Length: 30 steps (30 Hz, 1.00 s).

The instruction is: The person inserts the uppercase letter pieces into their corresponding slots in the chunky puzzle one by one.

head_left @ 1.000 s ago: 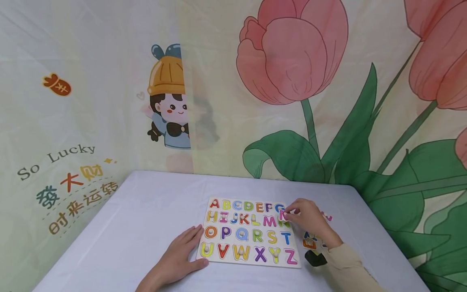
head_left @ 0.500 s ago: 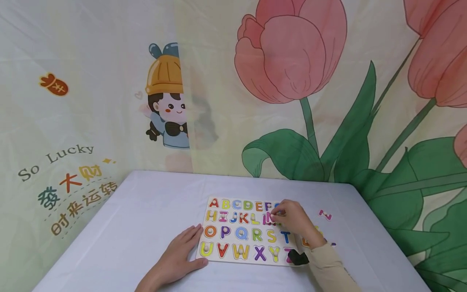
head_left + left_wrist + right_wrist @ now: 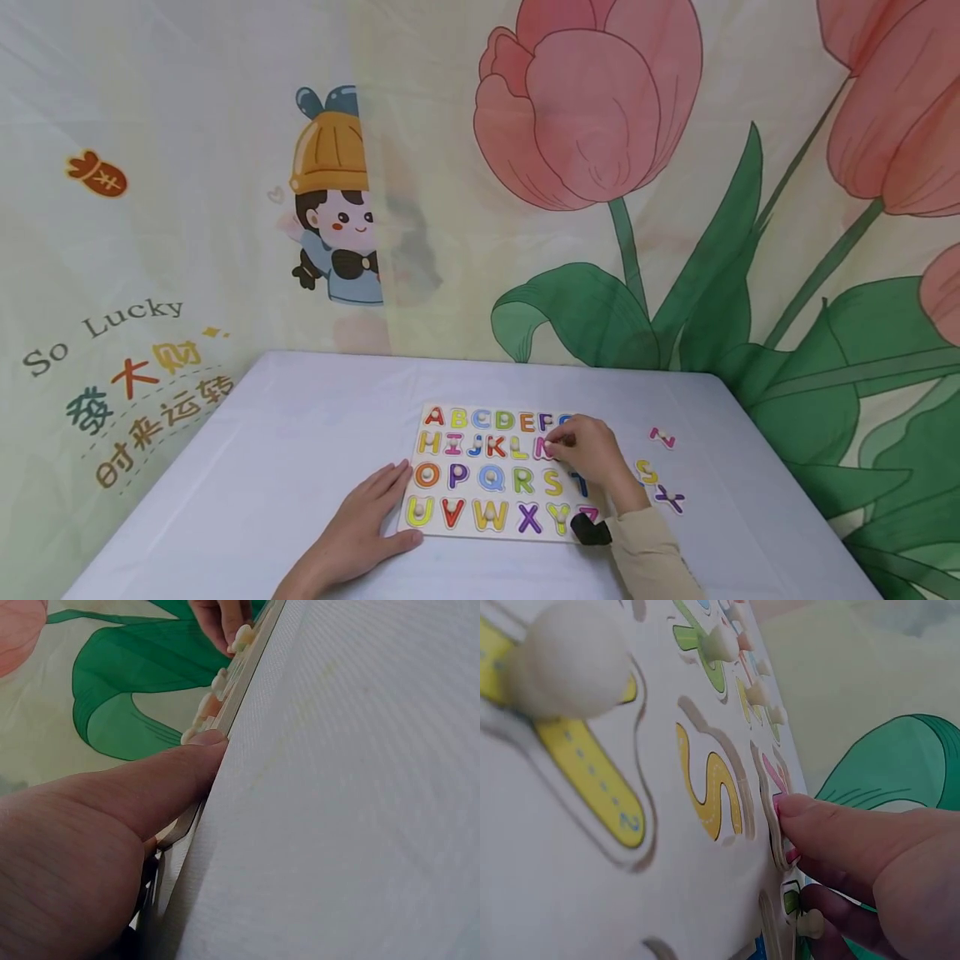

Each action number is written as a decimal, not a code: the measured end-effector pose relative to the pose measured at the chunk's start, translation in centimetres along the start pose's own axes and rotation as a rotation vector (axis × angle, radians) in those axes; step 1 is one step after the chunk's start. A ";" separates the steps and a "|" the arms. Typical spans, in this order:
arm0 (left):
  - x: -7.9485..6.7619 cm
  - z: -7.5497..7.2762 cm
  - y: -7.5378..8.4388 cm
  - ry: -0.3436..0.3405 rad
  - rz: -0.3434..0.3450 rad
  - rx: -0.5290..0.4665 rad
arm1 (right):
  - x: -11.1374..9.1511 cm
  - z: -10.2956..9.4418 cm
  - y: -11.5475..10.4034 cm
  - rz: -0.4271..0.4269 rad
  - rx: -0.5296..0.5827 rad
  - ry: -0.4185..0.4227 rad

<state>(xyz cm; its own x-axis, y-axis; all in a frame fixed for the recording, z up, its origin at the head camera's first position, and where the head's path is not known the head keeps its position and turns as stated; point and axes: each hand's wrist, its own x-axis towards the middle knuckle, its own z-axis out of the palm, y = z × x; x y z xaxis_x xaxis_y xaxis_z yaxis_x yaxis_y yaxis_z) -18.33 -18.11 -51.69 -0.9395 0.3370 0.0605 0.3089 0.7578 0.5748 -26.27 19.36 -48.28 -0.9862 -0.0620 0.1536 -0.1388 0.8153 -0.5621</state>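
A wooden alphabet board (image 3: pixel 510 536) with colored letters lies on the white table in the head view. My right hand (image 3: pixel 592 454) pinches a pink letter M (image 3: pixel 542 447) over the M place in the second row. In the right wrist view my thumb presses on that pink piece (image 3: pixel 774 776), partly hidden by the thumb; whether it sits flush I cannot tell. Beside it a green letter with a knob (image 3: pixel 810 924) is partly covered by my fingers. My left hand (image 3: pixel 367 525) rests at the board's left edge with fingers extended, thumb touching the near-left corner.
Right of the board lie a loose pink Z (image 3: pixel 662 437), a yellow S (image 3: pixel 646 472) and a purple X (image 3: pixel 670 498). Many slots hold knobbed letters, such as the yellow W (image 3: pixel 490 515). A printed cloth backdrop stands behind the table (image 3: pixel 322 417).
My right hand has carried the pink M leftward from over the N place to the M place. The left hand keeps its place on the board. The head view has shifted slightly.
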 end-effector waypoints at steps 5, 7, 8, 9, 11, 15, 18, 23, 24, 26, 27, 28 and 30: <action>0.0 -0.2 0.0 -0.002 -0.006 0.014 | 0.0 0.4 -0.2 0.050 0.013 0.026; 0.0 -0.2 0.0 -0.002 -0.014 0.019 | 0.0 0.7 -0.2 0.057 0.015 0.036; 0.0 -0.2 0.0 0.000 -0.016 0.018 | -0.1 0.8 -0.1 0.059 0.015 0.042; 0.0 -0.2 0.0 0.001 -0.015 0.014 | -0.1 0.9 -0.1 0.063 0.016 0.047; 0.0 -0.1 0.0 0.001 -0.014 0.009 | -0.1 1.1 -0.1 0.063 0.012 0.060; 0.0 0.0 0.0 -0.004 -0.014 0.002 | -0.3 1.2 -0.4 0.062 0.014 0.074; 0.0 -0.1 -0.1 -0.002 -0.011 0.005 | -0.5 1.1 -0.6 0.064 0.016 0.073; 0.0 -0.1 0.0 0.004 -0.005 0.009 | -0.6 1.3 -0.9 0.065 0.006 0.082; 0.0 -0.1 0.0 0.002 -0.008 0.008 | -0.6 1.3 -0.9 0.062 0.003 0.086; 0.0 -0.1 0.1 0.000 -0.010 0.008 | -0.7 1.4 -0.9 0.061 -0.001 0.093; 0.0 -0.1 0.1 -0.002 -0.012 0.010 | -0.7 1.4 -1.0 0.063 -0.001 0.096; 0.0 -0.2 0.2 -0.005 -0.014 0.012 | -0.7 1.4 -1.0 0.064 0.002 0.098; -0.1 -0.2 0.3 -0.009 -0.014 0.011 | -0.8 1.5 -1.0 0.066 0.004 0.102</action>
<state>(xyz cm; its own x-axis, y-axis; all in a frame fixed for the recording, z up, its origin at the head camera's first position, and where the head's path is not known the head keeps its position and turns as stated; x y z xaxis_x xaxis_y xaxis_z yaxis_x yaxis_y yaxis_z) -18.17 -18.03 -51.34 -0.9423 0.3316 0.0455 0.2977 0.7684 0.5665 -25.49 17.74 -49.02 -0.9790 0.0509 0.1974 -0.0739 0.8136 -0.5767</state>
